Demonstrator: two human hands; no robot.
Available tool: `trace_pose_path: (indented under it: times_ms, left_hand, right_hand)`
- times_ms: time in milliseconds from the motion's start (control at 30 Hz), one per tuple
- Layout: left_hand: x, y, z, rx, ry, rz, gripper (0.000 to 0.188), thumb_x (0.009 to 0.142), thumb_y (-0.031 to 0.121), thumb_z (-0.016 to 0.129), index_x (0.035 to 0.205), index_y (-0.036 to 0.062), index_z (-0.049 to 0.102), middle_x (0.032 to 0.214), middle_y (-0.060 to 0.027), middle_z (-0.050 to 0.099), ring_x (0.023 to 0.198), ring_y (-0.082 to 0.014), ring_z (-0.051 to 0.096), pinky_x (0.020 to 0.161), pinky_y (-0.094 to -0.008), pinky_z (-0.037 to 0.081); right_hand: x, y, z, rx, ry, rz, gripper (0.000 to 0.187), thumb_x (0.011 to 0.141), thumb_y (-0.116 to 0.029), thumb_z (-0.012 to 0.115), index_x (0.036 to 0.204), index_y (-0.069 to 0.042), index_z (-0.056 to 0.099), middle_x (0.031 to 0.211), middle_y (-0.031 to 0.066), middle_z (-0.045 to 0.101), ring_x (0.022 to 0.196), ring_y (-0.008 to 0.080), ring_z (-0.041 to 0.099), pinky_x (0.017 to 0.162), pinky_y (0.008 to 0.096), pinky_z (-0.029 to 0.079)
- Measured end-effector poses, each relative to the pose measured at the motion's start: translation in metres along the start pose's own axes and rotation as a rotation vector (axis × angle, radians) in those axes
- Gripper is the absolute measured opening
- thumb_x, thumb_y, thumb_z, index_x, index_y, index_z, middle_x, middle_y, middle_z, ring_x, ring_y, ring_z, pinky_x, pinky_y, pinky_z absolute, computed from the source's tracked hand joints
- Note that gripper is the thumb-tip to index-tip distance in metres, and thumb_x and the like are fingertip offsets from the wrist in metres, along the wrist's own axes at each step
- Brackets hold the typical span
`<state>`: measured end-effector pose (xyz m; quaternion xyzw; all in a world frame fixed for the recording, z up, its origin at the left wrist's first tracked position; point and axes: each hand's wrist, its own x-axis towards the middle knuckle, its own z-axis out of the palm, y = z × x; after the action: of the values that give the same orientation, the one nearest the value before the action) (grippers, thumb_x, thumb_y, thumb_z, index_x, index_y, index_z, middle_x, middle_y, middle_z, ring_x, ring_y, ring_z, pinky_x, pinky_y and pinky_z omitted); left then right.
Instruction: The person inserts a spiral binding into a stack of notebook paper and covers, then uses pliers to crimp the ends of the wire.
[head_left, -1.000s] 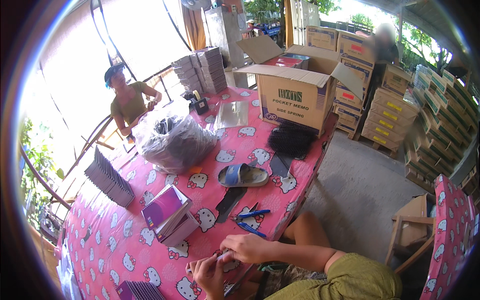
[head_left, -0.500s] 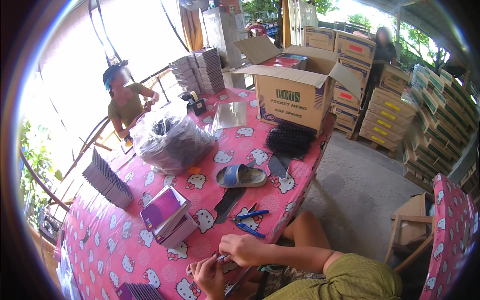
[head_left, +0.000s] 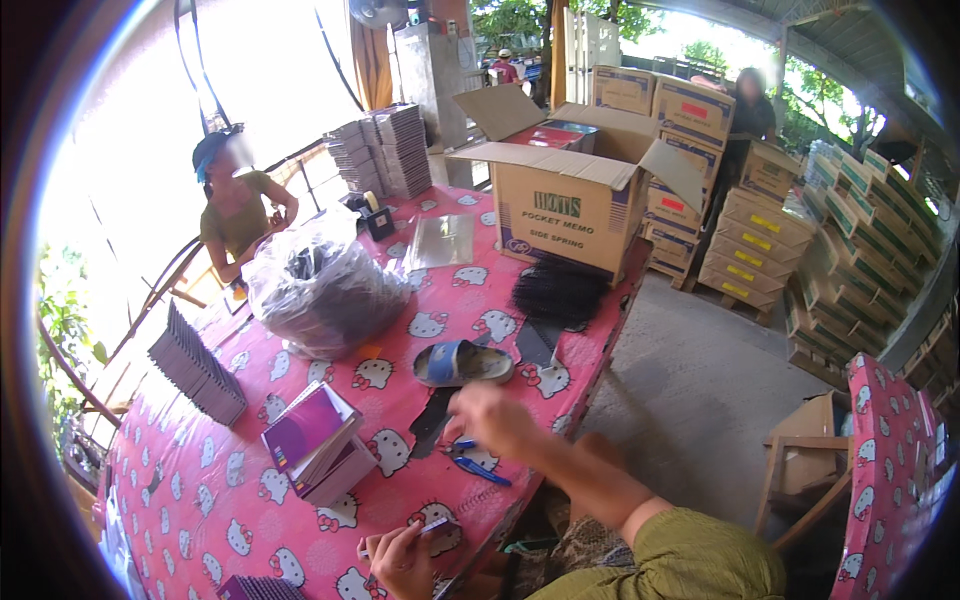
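Observation:
At the near table edge my left hand [head_left: 400, 562] is closed around a thin, flat piece, likely a small memo pad [head_left: 436, 524] seen almost edge-on; its cover is hard to make out. My right hand [head_left: 492, 418] is above the blue-handled pliers [head_left: 482, 471], partly covering them. Motion smears its fingers, so whether it grips anything cannot be seen. Just beyond that hand lies a blue and grey slipper [head_left: 462, 364]. Left of the pliers stands a stack of purple-covered memo pads [head_left: 318, 445], the top one leaning partly open.
Black spiral wires [head_left: 560, 292] lie before an open carton [head_left: 565, 215]. A plastic bag of dark material [head_left: 325, 290] stands mid-table, a row of pads [head_left: 197, 365] at left, more purple pads [head_left: 258, 588] at the near edge. A co-worker [head_left: 240, 205] sits across; another person [head_left: 752, 108] stands behind boxes.
My right hand has left the left hand and moved forward to over the pliers. The left hand stays low, holding the thin piece. The whole view has shifted slightly.

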<state>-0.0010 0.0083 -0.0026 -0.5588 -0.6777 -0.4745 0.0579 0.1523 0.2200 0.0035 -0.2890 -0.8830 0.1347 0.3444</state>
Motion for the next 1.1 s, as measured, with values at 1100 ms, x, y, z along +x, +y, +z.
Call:
trace_pose_path:
  times_ms: [1100]
  left_hand:
    - [0.005,0.011,0.002,-0.270,-0.062,-0.428,0.052,0.055,0.008,0.084,0.100,0.0044,0.058,0.072,-0.0020,0.053,0.071,-0.0141,0.054,0.060,-0.0281,0.042]
  right_hand:
    - [-0.012,-0.021,0.006,0.992,-0.557,-0.065,0.036,0.063,-0.007,0.070,0.096,0.001,0.058,0.085,0.0158,0.061,0.080,0.0260,0.062,0.068,0.0349,0.047]
